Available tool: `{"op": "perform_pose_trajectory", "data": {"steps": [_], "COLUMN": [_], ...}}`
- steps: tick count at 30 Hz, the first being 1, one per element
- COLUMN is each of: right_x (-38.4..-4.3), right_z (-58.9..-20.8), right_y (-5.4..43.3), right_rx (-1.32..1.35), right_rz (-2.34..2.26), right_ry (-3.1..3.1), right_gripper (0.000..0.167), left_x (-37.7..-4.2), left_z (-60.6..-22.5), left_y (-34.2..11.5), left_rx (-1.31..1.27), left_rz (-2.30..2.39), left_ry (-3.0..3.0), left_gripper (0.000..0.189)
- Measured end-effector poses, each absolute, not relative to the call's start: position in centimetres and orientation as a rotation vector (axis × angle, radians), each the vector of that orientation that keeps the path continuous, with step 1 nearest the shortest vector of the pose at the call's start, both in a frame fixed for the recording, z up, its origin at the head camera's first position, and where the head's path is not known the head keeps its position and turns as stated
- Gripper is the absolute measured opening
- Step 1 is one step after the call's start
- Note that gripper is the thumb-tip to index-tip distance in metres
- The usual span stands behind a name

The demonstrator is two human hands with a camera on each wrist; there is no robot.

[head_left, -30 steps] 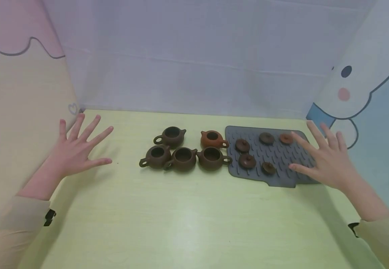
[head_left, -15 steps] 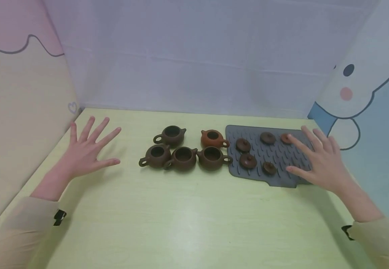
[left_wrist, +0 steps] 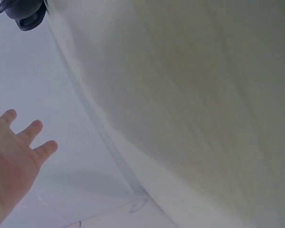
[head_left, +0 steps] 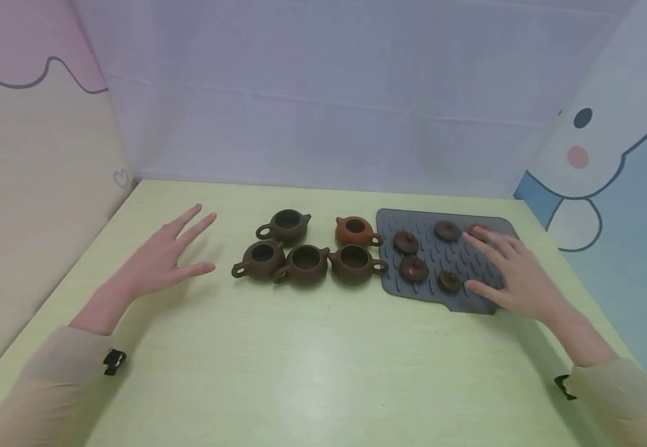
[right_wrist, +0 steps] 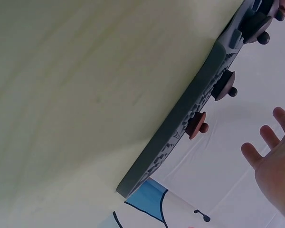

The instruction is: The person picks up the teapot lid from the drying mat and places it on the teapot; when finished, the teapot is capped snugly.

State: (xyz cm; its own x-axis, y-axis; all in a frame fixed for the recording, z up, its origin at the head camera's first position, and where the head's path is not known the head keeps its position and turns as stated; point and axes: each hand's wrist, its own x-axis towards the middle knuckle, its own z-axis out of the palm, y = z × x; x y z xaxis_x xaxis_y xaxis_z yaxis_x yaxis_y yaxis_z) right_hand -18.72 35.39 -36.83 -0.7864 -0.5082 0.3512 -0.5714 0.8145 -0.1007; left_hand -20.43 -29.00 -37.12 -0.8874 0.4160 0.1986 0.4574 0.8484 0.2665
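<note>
Fingers of the left hand are straight and spread, the thumb standing well off from the rest; they hold nothing and point toward the pots without touching them. Fingers of the right hand are also parted, lightly bent in the head view, raised over the right part of the mat and pinching nothing.

Both hands have moved inward over the last second, the left closer to the pots, the right further over the mat, while the pots and lids lie just as they did. I take this as an approach: each hand is better placed for the things on its side, and no handling seems to have begun.

Beyond the bare front of the table, three dark pots stand upright in a row, mouths uncovered. Four brown lids lie on the mat to their right, knobs up. Behind the row stand another dark pot and a reddish pot. The reddish lid, partly hidden by the right fingers in the head view, sits apart from them in the right wrist view. Farthest off hangs a pale curtain.
</note>
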Motion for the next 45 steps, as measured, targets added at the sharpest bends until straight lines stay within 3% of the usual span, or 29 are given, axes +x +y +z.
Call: {"op": "perform_pose_trajectory", "data": {"steps": [11, 26, 45], "right_x": [-18.8, -19.2, -19.9], "right_z": [-37.5, -37.7, -37.7], "right_y": [34.7, 34.1, 33.6], "right_rx": [0.828, 0.85, 0.87], "right_rz": [0.322, 0.302, 0.238], "right_ry": [-2.734, -2.837, -2.839], "right_gripper": [0.081, 0.039, 0.022], "left_x": [-20.9, -21.6, -21.8], "left_z": [-37.4, -37.8, -38.3], "left_y": [-27.5, -25.6, -25.2], "left_rx": [-0.65, -0.822, -0.867], "left_rz": [-0.687, -1.016, -1.181], "left_ry": [-2.995, -3.02, -3.079], "left_gripper": [0.083, 0.069, 0.056]}}
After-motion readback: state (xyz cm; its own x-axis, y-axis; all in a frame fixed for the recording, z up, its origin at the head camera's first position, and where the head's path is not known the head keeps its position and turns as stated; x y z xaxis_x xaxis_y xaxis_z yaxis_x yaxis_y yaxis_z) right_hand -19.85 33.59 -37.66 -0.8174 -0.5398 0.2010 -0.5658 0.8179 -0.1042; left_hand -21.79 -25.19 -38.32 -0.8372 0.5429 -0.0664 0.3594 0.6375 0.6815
